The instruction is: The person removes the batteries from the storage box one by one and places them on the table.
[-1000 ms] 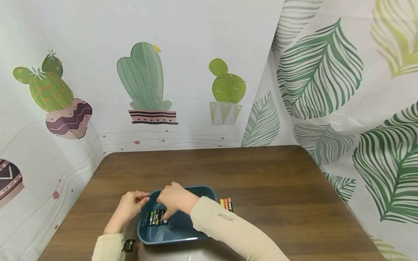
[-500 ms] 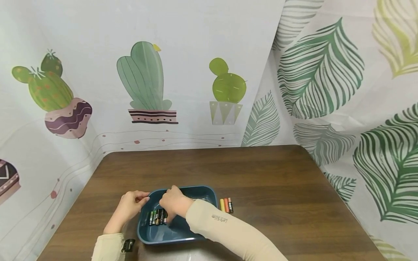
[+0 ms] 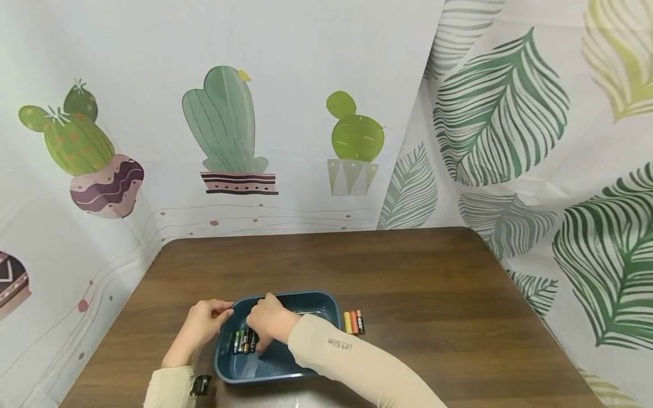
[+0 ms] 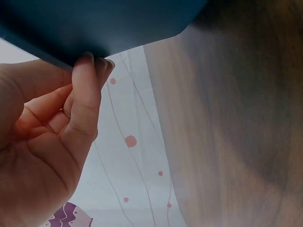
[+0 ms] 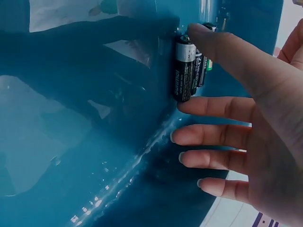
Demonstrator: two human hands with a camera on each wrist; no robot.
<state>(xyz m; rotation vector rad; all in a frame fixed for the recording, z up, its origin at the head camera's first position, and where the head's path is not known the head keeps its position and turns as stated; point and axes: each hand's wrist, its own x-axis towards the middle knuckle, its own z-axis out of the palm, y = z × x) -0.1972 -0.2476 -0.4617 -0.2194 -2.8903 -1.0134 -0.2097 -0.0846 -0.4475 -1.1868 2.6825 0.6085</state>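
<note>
A blue tray [image 3: 280,375] lies on the table, with a row of several AA-size batteries [image 3: 242,341] standing side by side at its left. My left hand [image 3: 201,322] pinches the tray's left rim between thumb and fingers, seen close up in the left wrist view. Reaching into the tray, my right hand [image 3: 270,318] holds the row's end battery [image 5: 183,71] by its two ends. In the right wrist view the thumb is at its top end and the index finger at its bottom, the other fingers extended apart. Part of the row is hidden behind the thumb.
Just right of the tray, a yellow, an orange and a black battery [image 3: 360,322] lie together on the brown wooden table [image 3: 433,294]. A cloth printed with cacti and leaves [image 3: 296,113] hangs behind the table.
My right hand has dropped lower into the tray, moved slightly right, then back left against the row of batteries. The left hand keeps its grip on the rim.
</note>
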